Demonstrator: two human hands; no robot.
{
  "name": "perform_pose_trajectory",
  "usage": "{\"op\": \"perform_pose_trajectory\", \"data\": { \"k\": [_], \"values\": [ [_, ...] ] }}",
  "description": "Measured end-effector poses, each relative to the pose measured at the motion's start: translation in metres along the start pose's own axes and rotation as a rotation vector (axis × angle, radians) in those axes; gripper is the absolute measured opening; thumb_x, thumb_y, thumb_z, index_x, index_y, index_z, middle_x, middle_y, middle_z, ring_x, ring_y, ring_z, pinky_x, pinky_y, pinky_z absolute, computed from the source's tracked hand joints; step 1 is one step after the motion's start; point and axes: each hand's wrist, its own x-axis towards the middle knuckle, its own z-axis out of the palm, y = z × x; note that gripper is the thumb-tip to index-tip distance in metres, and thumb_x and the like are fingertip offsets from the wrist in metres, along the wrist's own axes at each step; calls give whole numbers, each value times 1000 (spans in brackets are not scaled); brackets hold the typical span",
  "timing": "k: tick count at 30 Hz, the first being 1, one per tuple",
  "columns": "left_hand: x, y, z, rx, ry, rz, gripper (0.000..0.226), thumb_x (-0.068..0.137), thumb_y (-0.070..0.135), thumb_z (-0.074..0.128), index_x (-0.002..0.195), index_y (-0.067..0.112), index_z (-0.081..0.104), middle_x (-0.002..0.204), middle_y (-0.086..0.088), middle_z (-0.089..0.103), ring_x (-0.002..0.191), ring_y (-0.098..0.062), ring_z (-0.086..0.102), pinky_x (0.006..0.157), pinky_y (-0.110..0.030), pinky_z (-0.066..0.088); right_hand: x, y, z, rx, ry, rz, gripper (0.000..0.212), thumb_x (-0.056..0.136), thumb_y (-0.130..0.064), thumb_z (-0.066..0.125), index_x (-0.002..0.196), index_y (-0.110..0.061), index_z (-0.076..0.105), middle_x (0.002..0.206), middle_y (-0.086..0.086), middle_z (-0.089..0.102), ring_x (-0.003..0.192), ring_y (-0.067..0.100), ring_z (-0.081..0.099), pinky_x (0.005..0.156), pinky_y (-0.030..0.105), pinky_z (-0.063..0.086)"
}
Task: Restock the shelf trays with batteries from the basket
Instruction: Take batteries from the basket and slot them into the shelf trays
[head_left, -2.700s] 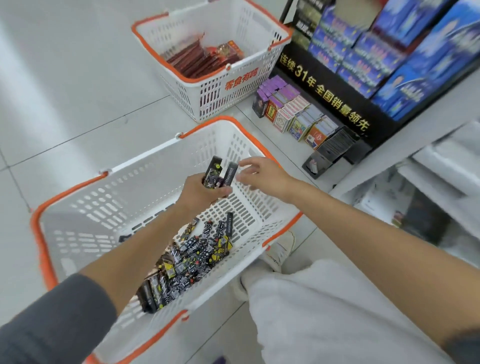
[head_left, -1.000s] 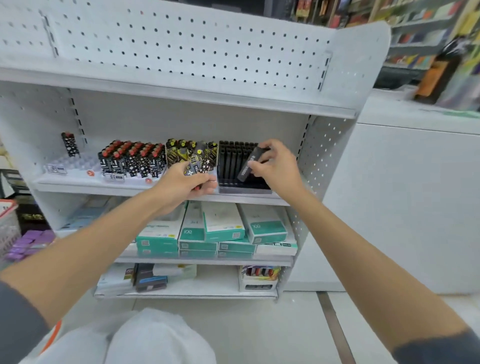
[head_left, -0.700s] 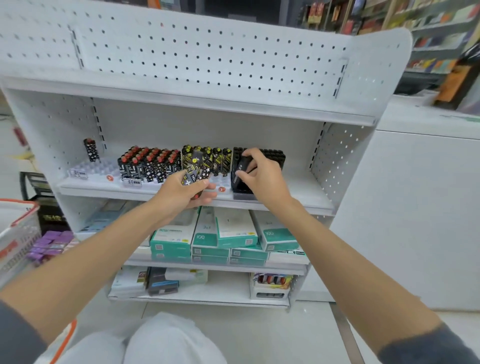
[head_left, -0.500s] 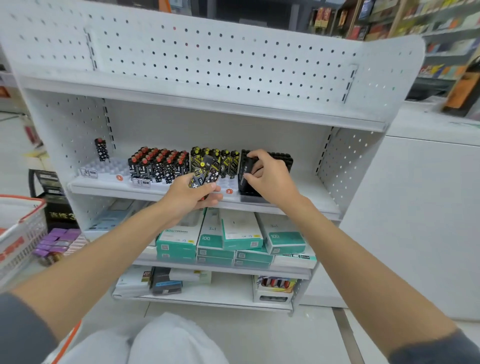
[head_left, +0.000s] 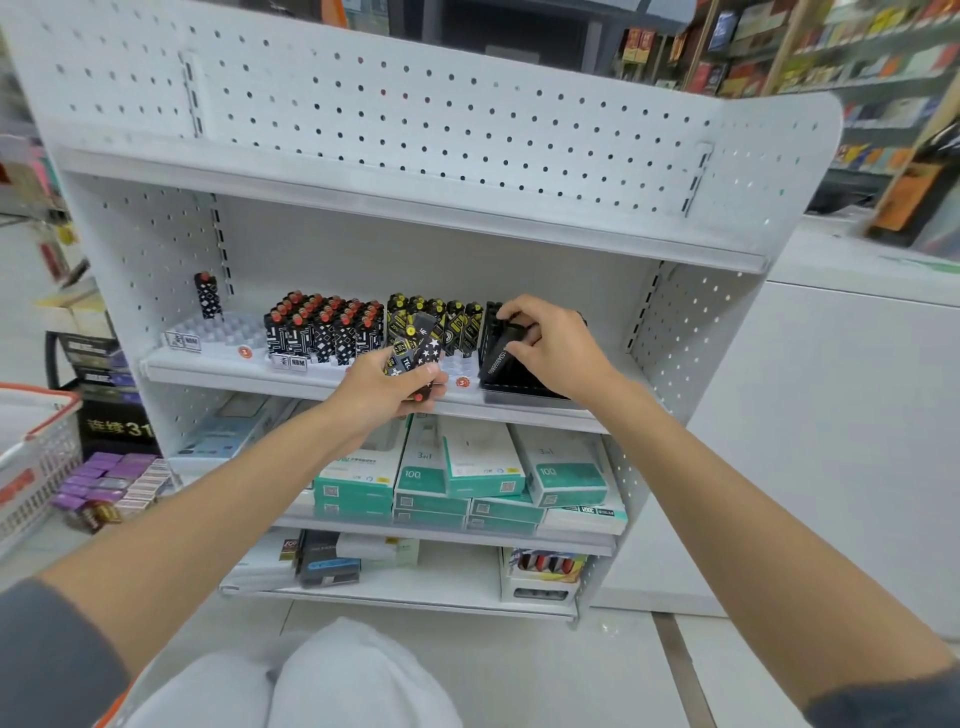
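Mid-restock, our right hand (head_left: 556, 353) pinches a black battery (head_left: 497, 356) over the black tray (head_left: 519, 397). Just left of that tray, our left hand (head_left: 382, 395) grips spare batteries (head_left: 415, 353). Next, it likely needs seating upright in a slot.

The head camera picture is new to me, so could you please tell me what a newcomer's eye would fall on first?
At the middle shelf, the right hand pinches a black pack over the black tray at its right end, while the left hand holds a bundle of patterned packs at the front edge. Behind them stand red-capped packs and yellow-capped packs in rows, with teal boxes stacked one shelf below.
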Motion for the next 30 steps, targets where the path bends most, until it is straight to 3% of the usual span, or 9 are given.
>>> {"op": "perform_pose_trajectory", "data": {
  "k": [6,11,14,16,20,25,27,29,30],
  "values": [
    [-2,1,-2,10,11,21,8,94,15,63,97,8,61,99,-9,72,91,-18,69,72,-22,59,0,-6,-1,-42,7,-24,9,88,-13,64,88,-16,73,98,2,65,78,15,61,81,24,48],
    [-3,4,-4,-32,26,11,10,92,14,64,96,6,59,100,-16,66,87,-19,68,69,-19,58,3,-7,0,-34,7,-3,27,88,-15,68,114,-14,67,104,3,66,84,16,62,88,31,52],
    [-4,5,-5,-36,17,8,12,92,12,65,97,4,60,100,-16,65,87,-21,68,70,-20,58,4,-5,3,-71,46,-16,23,88,-16,68,110,-9,70,107,5,65,83,16,61,88,33,51],
    [-6,6,-6,-46,7,5,13,91,11,66,98,3,61,101,-16,66,88,-21,69,72,-21,59,5,-6,6,-113,62,-44,24,90,-17,66,112,-9,70,107,5,62,78,14,57,85,31,49],
    [-8,7,-8,-115,26,1,16,87,8,70,100,3,62,101,-14,71,90,-20,72,76,-25,60,3,-9,11,-237,-60,-74,39,94,-16,56,133,-16,57,85,-4,60,74,14,53,78,35,52],
    [-6,9,-12,-266,57,-23,15,86,-3,68,99,4,64,102,-8,70,96,-25,72,82,-33,60,9,-14,2,-258,-135,-34,43,93,-16,51,136,-22,55,82,-2,70,63,12,55,64,27,46],
    [-5,9,-14,-270,42,-24,20,85,-8,67,101,4,65,106,-8,70,97,-24,71,82,-32,60,10,-20,-1,-181,-45,-58,46,92,-15,52,137,-24,53,82,-6,68,63,8,54,67,27,49],
    [-3,10,-14,-244,24,-6,25,83,-9,67,104,5,67,108,-7,70,96,-20,71,81,-30,60,10,-30,-4,80,39,-35,40,91,-18,57,131,-23,59,86,-6,68,66,10,56,72,20,49],
    [-3,11,-14,-232,19,8,26,83,-10,68,103,6,67,108,-6,70,96,-19,71,80,-29,60,10,-38,-4,212,2,-18,38,91,-19,61,128,-23,61,91,-6,69,74,12,60,75,18,49]
  ]
}}
